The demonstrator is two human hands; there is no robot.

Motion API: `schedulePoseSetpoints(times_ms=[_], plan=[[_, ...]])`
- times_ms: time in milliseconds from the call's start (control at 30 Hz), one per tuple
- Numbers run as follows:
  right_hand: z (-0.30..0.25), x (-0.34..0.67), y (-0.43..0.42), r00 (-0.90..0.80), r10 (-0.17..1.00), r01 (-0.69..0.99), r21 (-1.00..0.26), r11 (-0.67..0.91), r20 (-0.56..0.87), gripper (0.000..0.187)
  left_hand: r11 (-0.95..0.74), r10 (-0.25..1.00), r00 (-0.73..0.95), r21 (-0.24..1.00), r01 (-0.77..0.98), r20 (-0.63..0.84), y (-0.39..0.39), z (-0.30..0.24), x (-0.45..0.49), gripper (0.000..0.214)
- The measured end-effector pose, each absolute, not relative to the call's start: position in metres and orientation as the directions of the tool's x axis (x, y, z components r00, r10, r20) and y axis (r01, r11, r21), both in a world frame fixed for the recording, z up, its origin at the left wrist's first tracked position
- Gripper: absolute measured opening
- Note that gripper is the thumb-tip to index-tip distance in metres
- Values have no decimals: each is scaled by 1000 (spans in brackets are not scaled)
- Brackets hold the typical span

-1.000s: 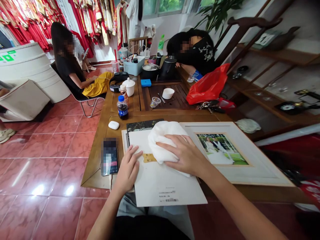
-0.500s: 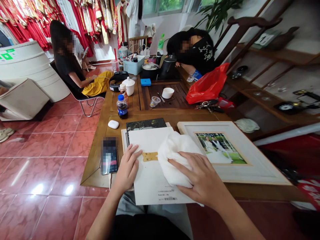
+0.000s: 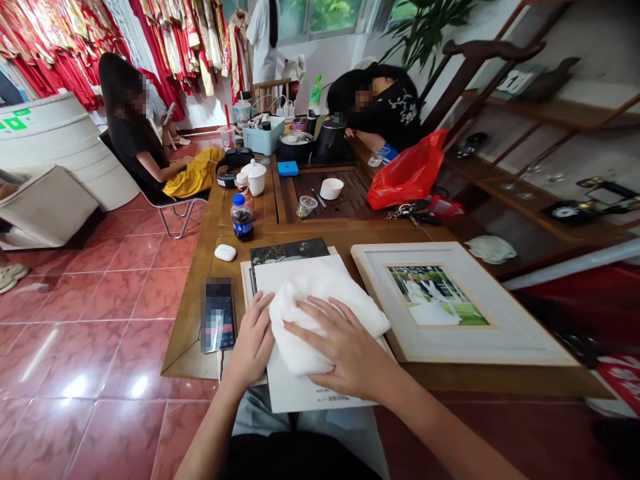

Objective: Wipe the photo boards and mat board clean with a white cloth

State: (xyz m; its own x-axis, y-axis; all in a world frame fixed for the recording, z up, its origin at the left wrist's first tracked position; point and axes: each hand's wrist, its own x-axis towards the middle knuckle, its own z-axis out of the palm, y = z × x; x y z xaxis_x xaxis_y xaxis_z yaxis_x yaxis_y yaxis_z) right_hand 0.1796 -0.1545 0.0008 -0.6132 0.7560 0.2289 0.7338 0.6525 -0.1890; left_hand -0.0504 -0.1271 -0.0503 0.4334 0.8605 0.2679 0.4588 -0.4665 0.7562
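Observation:
My right hand [image 3: 345, 343] presses a bunched white cloth [image 3: 300, 293] onto a white book [image 3: 295, 393], its fingers spread over the folds and gripping it. The book lies flat near the table's front edge, with a printed barcode at its lower end. At the book's left edge rests my left hand [image 3: 254, 343], fingers stretched out and holding nothing; its fingertips are close to the cloth. The cloth hides the middle of the cover. A dark-covered book [image 3: 290, 249] peeks out beyond the white one. To the right is a framed wedding photo [image 3: 435, 297].
A phone [image 3: 219, 317] with a cable and a white earbud case [image 3: 225, 253] lie left of the book. Farther back stand a dark drink bottle [image 3: 243, 220], a lidded white cup [image 3: 255, 177], a white bowl [image 3: 331, 189] and a red plastic bag [image 3: 407, 177]. Two people sit around the table.
My right hand has slid the cloth leftward across the white book, covering the tan patch that showed before. My left hand stays at the book's edge.

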Motion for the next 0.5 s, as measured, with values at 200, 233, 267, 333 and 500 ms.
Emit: schedulePoseSetpoints(times_ms=[200, 233, 267, 333, 500], plan=[[-9, 206, -160, -506, 818, 815, -161, 557, 273, 69, -467, 863, 427, 752, 466, 271, -128, -50, -50, 38], [-11, 212, -161, -483, 828, 831, -149, 536, 284, 69, -463, 864, 428, 754, 466, 266, -128, -50, -50, 39], [-12, 218, -162, -455, 842, 850, -139, 508, 291, 68, -460, 865, 427, 756, 466, 263, -128, -50, -49, 39], [-15, 228, -162, -387, 871, 888, -130, 440, 303, 65, -454, 868, 423, 759, 466, 260, -129, -50, -49, 40], [-15, 234, -155, -339, 888, 912, -124, 392, 309, 60, -456, 867, 425, 760, 464, 260, -129, -51, -49, 40]])
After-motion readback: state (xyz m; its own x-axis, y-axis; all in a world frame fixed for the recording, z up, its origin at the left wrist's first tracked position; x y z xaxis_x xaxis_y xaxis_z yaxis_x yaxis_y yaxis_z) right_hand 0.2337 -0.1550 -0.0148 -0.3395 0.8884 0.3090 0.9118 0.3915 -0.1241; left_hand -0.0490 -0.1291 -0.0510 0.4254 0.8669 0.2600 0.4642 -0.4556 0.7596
